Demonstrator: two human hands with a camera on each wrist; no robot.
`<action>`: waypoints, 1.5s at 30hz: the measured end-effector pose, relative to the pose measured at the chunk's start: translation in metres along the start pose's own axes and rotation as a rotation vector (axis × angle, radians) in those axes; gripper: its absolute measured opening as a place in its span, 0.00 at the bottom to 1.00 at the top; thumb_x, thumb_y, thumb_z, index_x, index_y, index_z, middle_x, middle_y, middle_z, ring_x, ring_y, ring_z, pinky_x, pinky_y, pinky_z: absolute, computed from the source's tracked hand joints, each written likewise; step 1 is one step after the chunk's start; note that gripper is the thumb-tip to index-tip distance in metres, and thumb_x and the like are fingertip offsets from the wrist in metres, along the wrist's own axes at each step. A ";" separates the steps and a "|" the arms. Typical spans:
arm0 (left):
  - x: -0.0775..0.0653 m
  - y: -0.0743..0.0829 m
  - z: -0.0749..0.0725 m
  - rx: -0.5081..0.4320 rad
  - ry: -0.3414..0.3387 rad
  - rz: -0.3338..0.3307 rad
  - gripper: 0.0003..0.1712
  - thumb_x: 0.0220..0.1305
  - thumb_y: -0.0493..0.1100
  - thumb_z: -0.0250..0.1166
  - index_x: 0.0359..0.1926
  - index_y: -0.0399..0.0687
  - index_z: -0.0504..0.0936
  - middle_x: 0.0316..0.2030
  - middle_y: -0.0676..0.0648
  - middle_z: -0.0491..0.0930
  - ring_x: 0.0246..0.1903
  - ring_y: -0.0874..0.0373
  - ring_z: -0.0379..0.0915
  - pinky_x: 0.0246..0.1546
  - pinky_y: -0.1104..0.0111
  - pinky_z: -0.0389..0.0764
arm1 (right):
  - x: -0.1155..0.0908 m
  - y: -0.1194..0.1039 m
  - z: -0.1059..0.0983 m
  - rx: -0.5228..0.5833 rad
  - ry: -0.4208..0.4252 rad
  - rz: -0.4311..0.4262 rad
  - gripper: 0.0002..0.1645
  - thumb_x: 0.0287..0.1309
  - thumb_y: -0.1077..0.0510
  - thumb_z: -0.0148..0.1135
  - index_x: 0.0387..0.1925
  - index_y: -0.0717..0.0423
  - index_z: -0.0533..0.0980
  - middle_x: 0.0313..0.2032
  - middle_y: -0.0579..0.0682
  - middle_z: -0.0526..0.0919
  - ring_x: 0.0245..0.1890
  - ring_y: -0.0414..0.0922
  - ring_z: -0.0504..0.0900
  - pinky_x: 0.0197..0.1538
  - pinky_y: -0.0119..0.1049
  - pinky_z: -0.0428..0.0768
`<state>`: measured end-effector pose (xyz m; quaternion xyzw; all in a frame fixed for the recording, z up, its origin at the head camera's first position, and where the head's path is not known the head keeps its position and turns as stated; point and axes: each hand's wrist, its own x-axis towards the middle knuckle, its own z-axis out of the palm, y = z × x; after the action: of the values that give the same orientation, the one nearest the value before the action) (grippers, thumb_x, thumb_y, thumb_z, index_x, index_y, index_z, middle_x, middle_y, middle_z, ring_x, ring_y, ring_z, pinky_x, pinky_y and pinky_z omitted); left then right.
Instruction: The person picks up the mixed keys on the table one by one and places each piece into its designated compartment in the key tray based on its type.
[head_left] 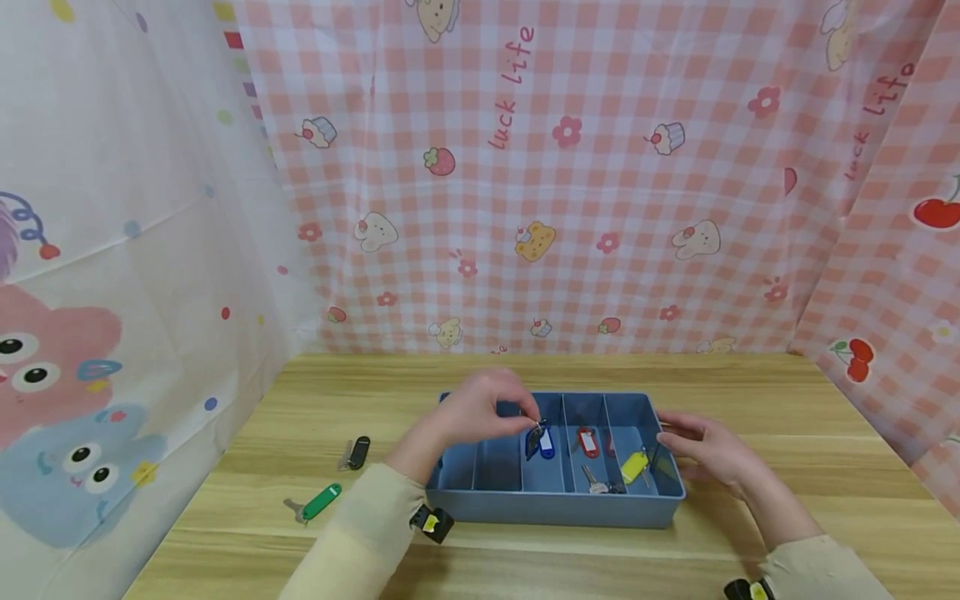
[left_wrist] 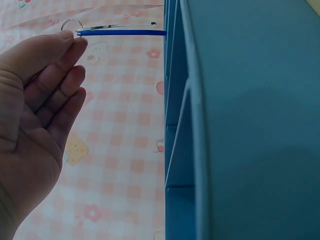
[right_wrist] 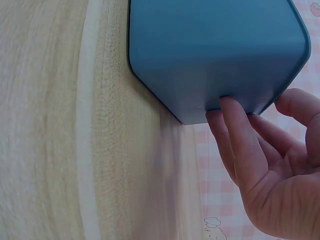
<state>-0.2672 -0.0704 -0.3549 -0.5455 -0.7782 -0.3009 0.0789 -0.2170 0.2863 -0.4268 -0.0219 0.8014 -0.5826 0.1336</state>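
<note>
In the head view my left hand point(head_left: 487, 408) is above a blue divided tray point(head_left: 555, 509), over its middle compartment. Thumb and forefinger pinch the metal ring of a blue key tag point(left_wrist: 122, 32), which hangs with a silver key beside it in the left wrist view. A blue tag with a white label point(head_left: 547, 440) shows under the fingertips. My right hand point(head_left: 708, 450) holds the tray's right end, thumb at the rim and fingers point(right_wrist: 240, 130) against the outer wall. Right of the middle compartment lie a red key tag point(head_left: 588, 442) and a yellow key tag point(head_left: 634, 467).
On the wooden table point(head_left: 247, 533), left of the tray, lie a black key tag point(head_left: 359, 452) and a green key tag point(head_left: 322, 502), each with a key. A metal key point(head_left: 596, 483) lies near the tray's front wall. Thin upright dividers separate the compartments. A checked cloth point(head_left: 562, 292) hangs behind.
</note>
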 end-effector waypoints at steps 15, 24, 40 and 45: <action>0.011 -0.001 0.009 -0.033 -0.072 -0.021 0.02 0.62 0.37 0.70 0.35 0.47 0.89 0.34 0.55 0.85 0.38 0.61 0.75 0.45 0.71 0.75 | 0.000 0.000 -0.001 -0.012 0.000 0.012 0.40 0.69 0.53 0.60 0.72 0.71 0.56 0.64 0.74 0.65 0.56 0.56 0.76 0.50 0.53 0.81; 0.017 -0.010 0.011 -0.017 -0.141 -0.070 0.02 0.63 0.38 0.69 0.36 0.48 0.88 0.34 0.55 0.85 0.38 0.64 0.73 0.46 0.67 0.77 | -0.001 -0.001 0.000 -0.005 0.004 0.011 0.41 0.68 0.53 0.61 0.71 0.71 0.57 0.64 0.73 0.65 0.56 0.55 0.76 0.50 0.53 0.81; 0.022 -0.014 0.014 0.050 -0.225 -0.194 0.06 0.64 0.39 0.69 0.43 0.49 0.88 0.40 0.56 0.85 0.44 0.64 0.75 0.50 0.71 0.75 | -0.001 -0.001 0.000 0.008 0.003 0.008 0.41 0.69 0.53 0.61 0.71 0.72 0.56 0.64 0.73 0.65 0.55 0.52 0.76 0.50 0.53 0.80; 0.020 -0.013 0.013 0.052 -0.216 -0.207 0.09 0.64 0.39 0.69 0.46 0.49 0.87 0.44 0.54 0.85 0.47 0.62 0.76 0.53 0.70 0.74 | -0.001 -0.001 0.001 0.000 0.006 0.013 0.41 0.69 0.53 0.61 0.71 0.71 0.57 0.64 0.73 0.65 0.55 0.52 0.76 0.50 0.52 0.81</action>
<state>-0.2839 -0.0503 -0.3619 -0.4894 -0.8418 -0.2265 -0.0226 -0.2160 0.2853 -0.4255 -0.0148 0.8020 -0.5816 0.1351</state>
